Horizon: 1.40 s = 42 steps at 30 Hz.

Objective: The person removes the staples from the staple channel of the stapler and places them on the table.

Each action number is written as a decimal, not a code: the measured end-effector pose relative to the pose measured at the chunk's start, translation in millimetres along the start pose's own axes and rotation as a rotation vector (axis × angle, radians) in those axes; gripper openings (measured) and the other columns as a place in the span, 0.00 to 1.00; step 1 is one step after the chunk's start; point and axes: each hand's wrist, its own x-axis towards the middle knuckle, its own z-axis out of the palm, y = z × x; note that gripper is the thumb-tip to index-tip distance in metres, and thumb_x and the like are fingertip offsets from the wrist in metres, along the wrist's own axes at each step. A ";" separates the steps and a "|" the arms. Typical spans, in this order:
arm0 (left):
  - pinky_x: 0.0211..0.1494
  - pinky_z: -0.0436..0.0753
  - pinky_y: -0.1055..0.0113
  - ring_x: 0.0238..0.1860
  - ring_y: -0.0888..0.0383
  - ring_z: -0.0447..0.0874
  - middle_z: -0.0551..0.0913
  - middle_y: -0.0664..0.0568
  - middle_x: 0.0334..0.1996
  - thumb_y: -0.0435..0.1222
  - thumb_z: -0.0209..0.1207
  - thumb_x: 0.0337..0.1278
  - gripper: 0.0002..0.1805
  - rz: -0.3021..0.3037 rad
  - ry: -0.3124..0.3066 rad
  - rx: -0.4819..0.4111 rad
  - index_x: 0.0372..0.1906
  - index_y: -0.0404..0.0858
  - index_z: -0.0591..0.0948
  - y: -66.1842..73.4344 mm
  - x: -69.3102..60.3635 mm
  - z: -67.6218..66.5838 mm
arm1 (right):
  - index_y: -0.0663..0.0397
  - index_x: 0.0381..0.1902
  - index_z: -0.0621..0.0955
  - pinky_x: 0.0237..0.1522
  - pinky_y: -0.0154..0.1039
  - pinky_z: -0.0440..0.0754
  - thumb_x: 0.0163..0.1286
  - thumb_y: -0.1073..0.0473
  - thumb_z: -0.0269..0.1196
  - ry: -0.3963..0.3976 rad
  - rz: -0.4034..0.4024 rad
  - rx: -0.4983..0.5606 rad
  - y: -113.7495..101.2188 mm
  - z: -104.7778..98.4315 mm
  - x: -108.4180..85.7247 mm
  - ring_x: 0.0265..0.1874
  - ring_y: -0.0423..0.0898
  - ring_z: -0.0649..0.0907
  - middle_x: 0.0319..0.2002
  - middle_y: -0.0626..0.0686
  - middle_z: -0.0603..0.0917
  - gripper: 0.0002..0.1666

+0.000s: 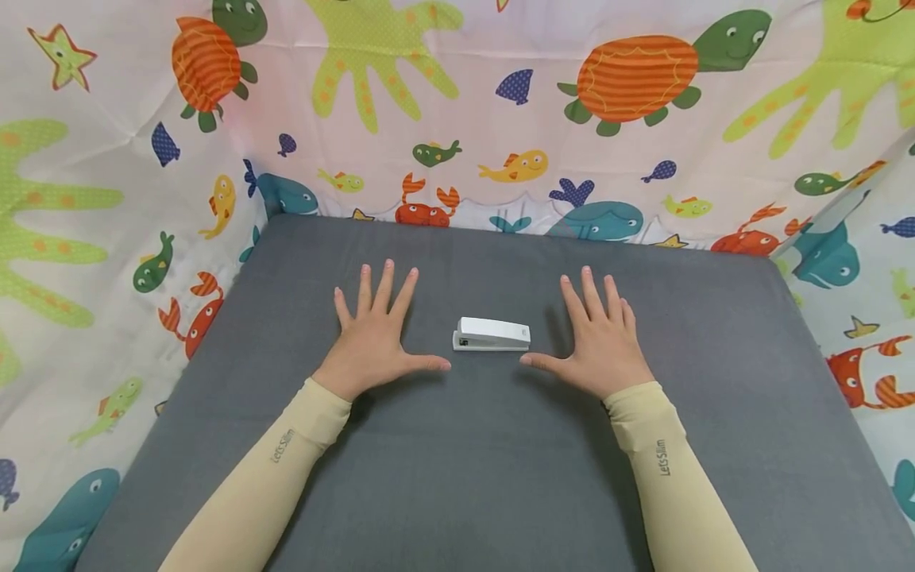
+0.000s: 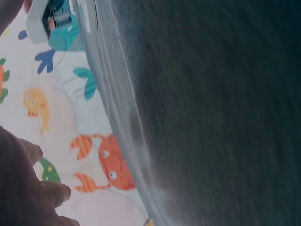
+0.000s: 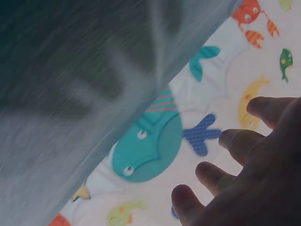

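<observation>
A white stapler (image 1: 492,334) lies on the grey cloth-covered table between the two hands in the head view. To its left is my left hand (image 1: 375,342), fingers spread and thumb pointing towards the stapler without touching it. My right hand (image 1: 599,345) is on the other side, also spread, its thumb tip close to the stapler's right end. Neither hand holds anything. Part of the stapler (image 2: 49,21) shows at the top left of the left wrist view. The right wrist view has only the fingers (image 3: 240,143) of the right hand, with no stapler in sight.
The grey table (image 1: 472,477) reaches back to a curtain (image 1: 472,103) printed with sea animals, which also hangs along the left and right sides. Light yellow sleeves cover both forearms.
</observation>
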 end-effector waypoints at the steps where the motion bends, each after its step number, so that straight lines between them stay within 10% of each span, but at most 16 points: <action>1: 0.73 0.33 0.19 0.85 0.34 0.24 0.36 0.45 0.88 0.88 0.58 0.31 0.80 0.007 0.000 0.000 0.88 0.56 0.39 3.0 0.6 1.1 | 0.45 0.88 0.49 0.79 0.72 0.48 0.48 0.10 0.66 0.000 -0.008 -0.005 -4.1 0.9 1.9 0.85 0.66 0.42 0.87 0.57 0.42 0.82; 14: 0.74 0.35 0.18 0.85 0.33 0.26 0.36 0.44 0.87 0.87 0.60 0.31 0.81 0.084 -0.032 -0.014 0.88 0.54 0.40 34.1 14.7 7.3 | 0.46 0.88 0.51 0.79 0.71 0.50 0.51 0.11 0.65 0.009 -0.115 -0.004 -47.9 10.3 17.9 0.85 0.67 0.47 0.87 0.58 0.46 0.79; 30: 0.78 0.45 0.23 0.86 0.39 0.24 0.32 0.49 0.88 0.77 0.72 0.35 0.81 0.171 -0.055 -0.117 0.88 0.53 0.36 40.6 15.0 16.0 | 0.49 0.85 0.60 0.75 0.64 0.67 0.62 0.20 0.66 0.038 -0.241 0.030 -77.6 18.9 26.9 0.79 0.61 0.66 0.84 0.56 0.60 0.66; 42: 0.72 0.78 0.51 0.73 0.49 0.76 0.69 0.49 0.79 0.43 0.75 0.63 0.54 0.191 -0.113 -0.308 0.87 0.47 0.56 45.5 18.7 20.8 | 0.52 0.79 0.72 0.68 0.62 0.75 0.72 0.36 0.69 0.043 -0.298 0.097 -85.8 21.4 28.6 0.70 0.58 0.76 0.77 0.56 0.74 0.46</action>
